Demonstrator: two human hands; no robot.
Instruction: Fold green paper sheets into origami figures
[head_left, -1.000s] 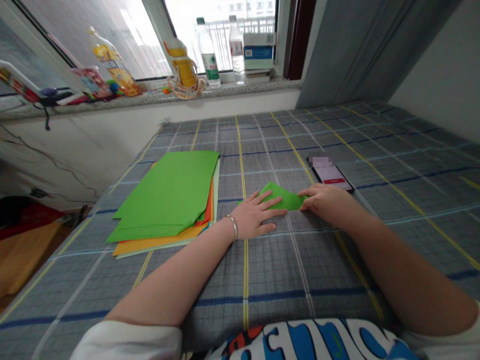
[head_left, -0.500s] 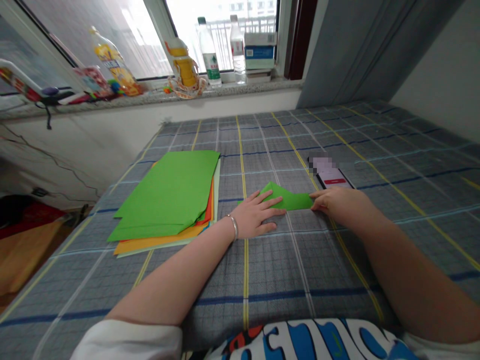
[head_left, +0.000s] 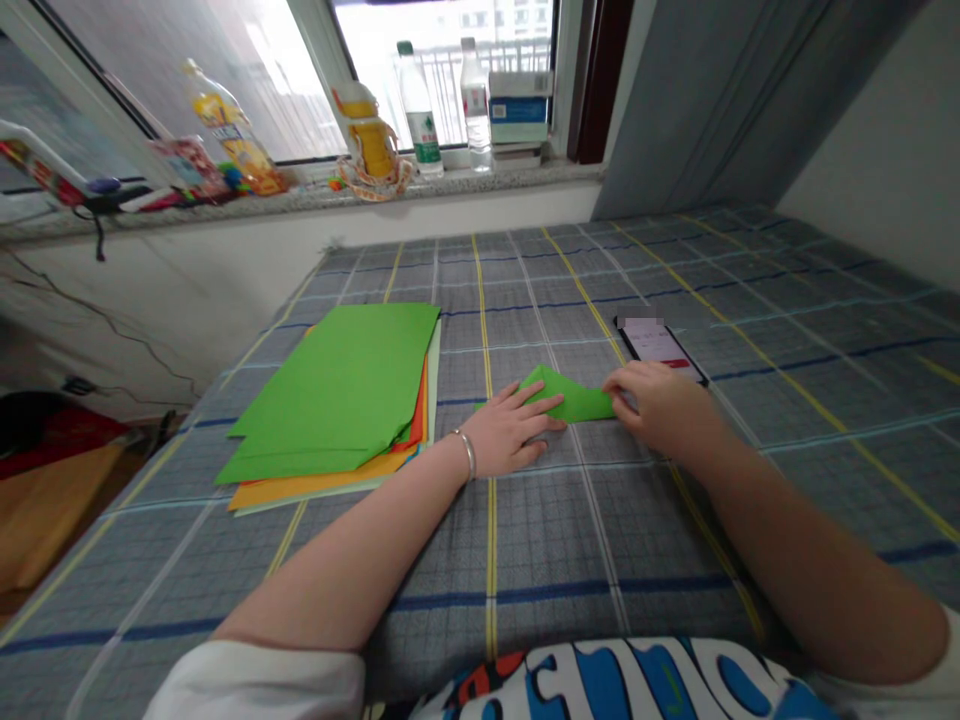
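A folded green paper (head_left: 571, 397) lies on the plaid bedsheet (head_left: 570, 520) between my hands. My left hand (head_left: 510, 430) rests flat on its left part, fingers spread, a thin bracelet on the wrist. My right hand (head_left: 660, 405) presses the paper's right tip with its fingers curled together. To the left lies a stack of coloured paper sheets (head_left: 337, 400), green on top, orange and pale sheets below.
A phone (head_left: 660, 345) with a lit screen lies just beyond my right hand. The windowsill (head_left: 300, 195) at the back carries several bottles, a box and small items. A grey curtain (head_left: 720, 100) hangs at the right. The floor drops off at the left.
My right hand slid right along the green paper, then came back left onto its tip. My left hand stayed pressed on the paper.
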